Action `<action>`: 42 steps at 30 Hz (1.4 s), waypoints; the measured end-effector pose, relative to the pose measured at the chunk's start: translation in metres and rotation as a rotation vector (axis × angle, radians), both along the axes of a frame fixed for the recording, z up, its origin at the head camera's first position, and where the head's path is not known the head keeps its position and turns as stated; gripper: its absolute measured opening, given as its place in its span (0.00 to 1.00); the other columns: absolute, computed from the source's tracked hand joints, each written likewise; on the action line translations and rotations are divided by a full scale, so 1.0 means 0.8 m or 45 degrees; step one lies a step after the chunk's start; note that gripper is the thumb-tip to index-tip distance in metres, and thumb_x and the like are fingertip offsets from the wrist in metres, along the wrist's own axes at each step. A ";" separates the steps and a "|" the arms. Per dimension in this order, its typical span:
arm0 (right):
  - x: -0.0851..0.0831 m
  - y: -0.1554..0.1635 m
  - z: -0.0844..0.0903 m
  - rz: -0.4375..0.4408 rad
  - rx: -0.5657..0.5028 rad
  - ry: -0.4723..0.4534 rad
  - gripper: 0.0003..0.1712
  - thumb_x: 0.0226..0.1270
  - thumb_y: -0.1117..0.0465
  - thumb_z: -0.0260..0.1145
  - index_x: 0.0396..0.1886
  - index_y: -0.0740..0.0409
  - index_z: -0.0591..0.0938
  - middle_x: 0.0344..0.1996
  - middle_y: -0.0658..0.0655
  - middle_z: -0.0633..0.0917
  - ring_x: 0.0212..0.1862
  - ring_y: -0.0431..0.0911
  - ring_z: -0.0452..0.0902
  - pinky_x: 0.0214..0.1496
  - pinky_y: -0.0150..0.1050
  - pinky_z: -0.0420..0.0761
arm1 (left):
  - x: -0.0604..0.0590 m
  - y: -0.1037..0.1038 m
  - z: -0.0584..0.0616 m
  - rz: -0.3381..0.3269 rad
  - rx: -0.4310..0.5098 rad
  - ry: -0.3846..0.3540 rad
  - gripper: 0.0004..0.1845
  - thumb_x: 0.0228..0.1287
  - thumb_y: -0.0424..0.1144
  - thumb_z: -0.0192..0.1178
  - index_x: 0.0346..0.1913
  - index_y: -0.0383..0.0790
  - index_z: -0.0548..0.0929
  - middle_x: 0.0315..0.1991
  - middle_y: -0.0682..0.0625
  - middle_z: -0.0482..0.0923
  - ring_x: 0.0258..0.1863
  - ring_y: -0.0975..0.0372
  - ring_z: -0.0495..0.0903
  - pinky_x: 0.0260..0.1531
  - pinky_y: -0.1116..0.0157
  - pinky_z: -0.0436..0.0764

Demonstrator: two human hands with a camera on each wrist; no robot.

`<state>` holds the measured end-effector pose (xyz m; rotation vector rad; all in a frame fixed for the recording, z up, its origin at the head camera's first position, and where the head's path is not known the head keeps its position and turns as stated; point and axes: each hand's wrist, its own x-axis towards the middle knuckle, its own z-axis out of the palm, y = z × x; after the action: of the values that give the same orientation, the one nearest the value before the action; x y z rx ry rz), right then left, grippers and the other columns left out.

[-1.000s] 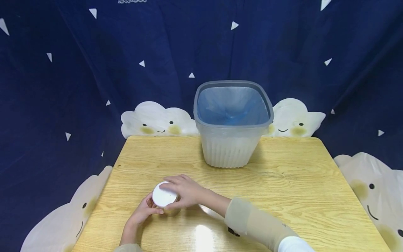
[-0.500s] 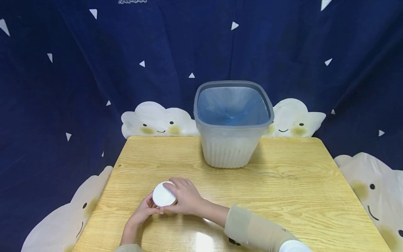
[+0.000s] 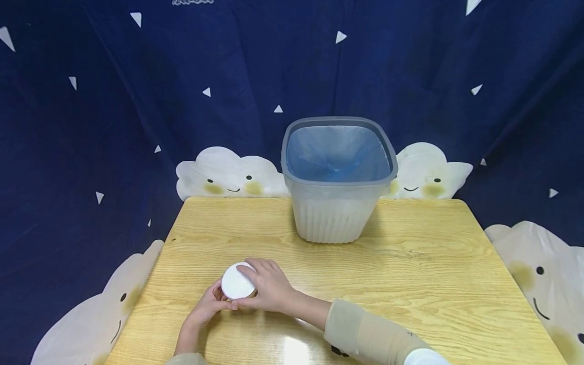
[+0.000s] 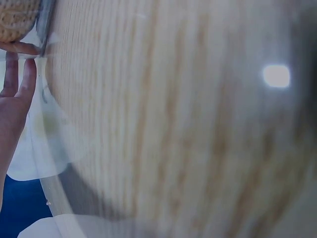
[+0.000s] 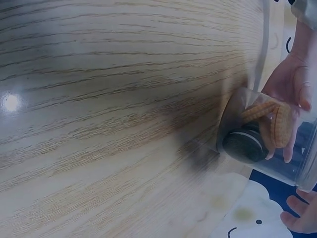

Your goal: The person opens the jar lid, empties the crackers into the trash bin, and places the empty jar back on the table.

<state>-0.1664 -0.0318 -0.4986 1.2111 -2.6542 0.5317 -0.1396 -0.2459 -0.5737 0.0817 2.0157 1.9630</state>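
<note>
A clear jar (image 5: 280,171) with a white round lid (image 3: 234,284) is held between both hands near the front left of the table. Inside it lie tan biscuits (image 5: 281,125) and a dark sandwich cookie (image 5: 245,146) with a pale filling. My left hand (image 3: 209,305) grips the jar's left side, thumb toward the front. From the right, my right hand (image 3: 270,288) spans the lid, fingers at its far rim and thumb at its near rim. A patterned biscuit (image 4: 16,21) shows through the jar wall in the left wrist view.
At the back of the wooden table (image 3: 410,263) stands a translucent bin (image 3: 335,215) with a grey rim and a blue inside. A dark blue curtain (image 3: 255,61) with white triangles and smiling clouds hangs behind and at both sides.
My right hand has shifted slightly across the lid, its thumb now close to the left thumb. Over the last half second, both hands and the jar look almost still.
</note>
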 end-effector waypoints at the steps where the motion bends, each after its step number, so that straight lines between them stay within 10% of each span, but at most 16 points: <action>1: -0.001 0.000 -0.001 0.006 -0.004 0.003 0.45 0.48 0.28 0.60 0.61 0.49 0.70 0.58 0.56 0.72 0.59 0.49 0.67 0.59 0.48 0.68 | 0.000 0.000 0.000 0.001 0.000 -0.002 0.45 0.44 0.26 0.67 0.67 0.28 0.55 0.62 0.40 0.62 0.53 0.75 0.67 0.53 0.81 0.62; 42: -0.045 0.014 0.002 0.404 0.031 -0.135 0.43 0.48 0.35 0.65 0.64 0.46 0.68 0.64 0.54 0.68 0.64 0.47 0.61 0.65 0.45 0.62 | 0.000 0.000 -0.002 0.003 -0.024 0.037 0.47 0.43 0.25 0.67 0.68 0.28 0.52 0.67 0.40 0.57 0.55 0.78 0.63 0.54 0.80 0.63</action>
<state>-0.2023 -0.0203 -0.4972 1.6688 -2.5704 0.6276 -0.1399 -0.2457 -0.5754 0.1044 2.0533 1.9550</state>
